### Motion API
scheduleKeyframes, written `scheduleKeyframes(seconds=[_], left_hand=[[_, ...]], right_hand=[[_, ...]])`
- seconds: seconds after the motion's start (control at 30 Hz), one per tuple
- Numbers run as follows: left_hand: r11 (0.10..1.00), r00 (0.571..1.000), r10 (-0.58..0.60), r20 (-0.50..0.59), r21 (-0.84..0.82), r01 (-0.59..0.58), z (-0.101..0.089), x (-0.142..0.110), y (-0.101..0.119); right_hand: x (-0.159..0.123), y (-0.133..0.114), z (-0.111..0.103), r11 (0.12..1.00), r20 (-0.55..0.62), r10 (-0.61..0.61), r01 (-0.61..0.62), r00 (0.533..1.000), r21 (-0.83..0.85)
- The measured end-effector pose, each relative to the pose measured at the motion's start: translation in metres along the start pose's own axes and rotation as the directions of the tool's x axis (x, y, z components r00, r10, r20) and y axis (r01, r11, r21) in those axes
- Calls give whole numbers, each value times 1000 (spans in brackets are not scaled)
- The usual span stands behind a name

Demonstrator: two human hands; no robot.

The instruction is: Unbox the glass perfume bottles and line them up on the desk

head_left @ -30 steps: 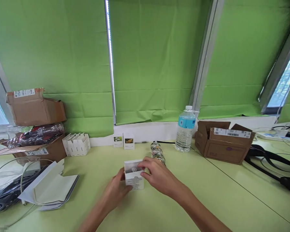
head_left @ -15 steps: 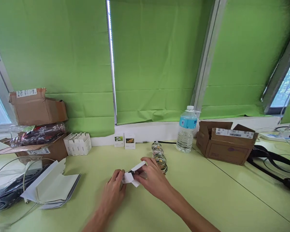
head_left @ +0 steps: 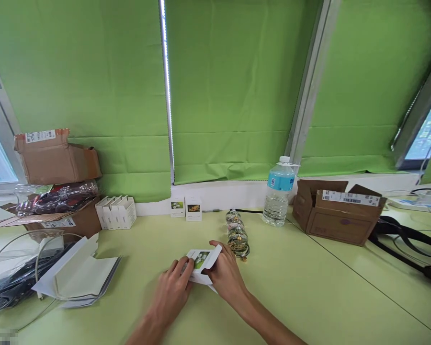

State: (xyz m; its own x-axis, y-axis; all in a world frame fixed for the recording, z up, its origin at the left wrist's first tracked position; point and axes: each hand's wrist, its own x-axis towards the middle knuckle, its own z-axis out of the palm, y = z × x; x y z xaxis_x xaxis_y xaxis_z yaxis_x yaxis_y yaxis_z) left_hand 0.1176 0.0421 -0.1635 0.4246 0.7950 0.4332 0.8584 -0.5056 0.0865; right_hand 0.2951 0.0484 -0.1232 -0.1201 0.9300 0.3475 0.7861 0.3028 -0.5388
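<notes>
A small white cardboard box [head_left: 198, 275] with a photo of white flowers on top is held above the table, its right end open with flaps sticking out. My left hand [head_left: 172, 290] is closed around its left end, fingers over the top. My right hand [head_left: 225, 272] is at the open end, fingers bent and fingertips hidden behind the flap and in the opening. What they pinch, if anything, does not show. Just beyond my right hand lies a row of round, clear-looking packs [head_left: 237, 235] with coiled dark cord and gold-coloured bits.
Two similar picture boxes [head_left: 194, 211] stand against the wall, with several white boxes [head_left: 117, 213] to their left. A water bottle [head_left: 278, 194] and an open cardboard carton [head_left: 339, 218] stand at the right. Folded white card [head_left: 82, 278] and bagged cables [head_left: 14, 282] lie at the left.
The box has turned so its flower picture faces up. My right hand has shifted slightly right and down, and the dark thing seen at the opening is now hidden.
</notes>
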Motion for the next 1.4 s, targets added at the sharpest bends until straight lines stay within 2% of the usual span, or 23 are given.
scheduleKeyframes(seconds=[0.17,0.47,0.7,1.1,1.4], left_hand=[[997,999,39,-8,69,-38,1,-1,0],[983,994,93,-61,163,-82,7,-2,-3],[967,990,119,-80,236,-97,9,-2,-4],[961,990,114,-79,263,-89,7,-1,-3],[972,996,60,-61,231,-44,3,2,-4]], right_hand=[[0,6,7,998,-6,-23,24,1000,66],[-3,9,14,987,-107,-33,49,994,153],[-6,6,14,982,-191,-119,144,974,124],[-3,12,21,989,-129,-100,113,987,98],[3,1,3,996,-127,-81,76,989,-42]])
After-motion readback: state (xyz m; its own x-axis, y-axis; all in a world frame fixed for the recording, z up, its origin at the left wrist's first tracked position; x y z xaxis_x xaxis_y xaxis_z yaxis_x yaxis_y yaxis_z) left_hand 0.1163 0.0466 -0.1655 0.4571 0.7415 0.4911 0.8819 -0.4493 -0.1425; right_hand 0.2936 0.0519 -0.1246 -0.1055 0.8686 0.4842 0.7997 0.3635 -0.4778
